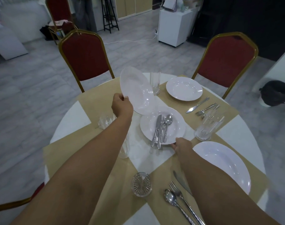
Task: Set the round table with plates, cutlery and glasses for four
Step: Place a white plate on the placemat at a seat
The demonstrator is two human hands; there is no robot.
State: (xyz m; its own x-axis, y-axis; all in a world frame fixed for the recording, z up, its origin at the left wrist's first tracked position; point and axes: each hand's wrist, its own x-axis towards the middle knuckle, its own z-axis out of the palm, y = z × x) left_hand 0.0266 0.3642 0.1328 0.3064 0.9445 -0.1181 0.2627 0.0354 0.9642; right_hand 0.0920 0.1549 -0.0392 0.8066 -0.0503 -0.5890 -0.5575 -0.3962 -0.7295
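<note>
My left hand point(122, 104) grips the near rim of a white plate point(135, 90), tilted up above the round table point(236, 135). My right hand point(183, 146) holds the near edge of a second white plate point(148, 127) in the table's middle; a loose bundle of cutlery point(161, 129) lies in it. A set plate point(184, 90) with knife and forks point(202, 107) sits at the far right. Another plate point(226, 164) lies near right, with knife, fork and spoon point(179, 194) beside it. Glasses stand at the far side point(155, 83), right point(206, 127), near point(141, 184) and left point(105, 121).
Beige paper mats point(96, 98) cross the white tabletop. Two red chairs with gold frames stand at the far left point(84, 59) and far right point(226, 60). Another glass point(124, 150) is partly hidden behind my left forearm. A black bin point(276, 93) sits on the floor to the right.
</note>
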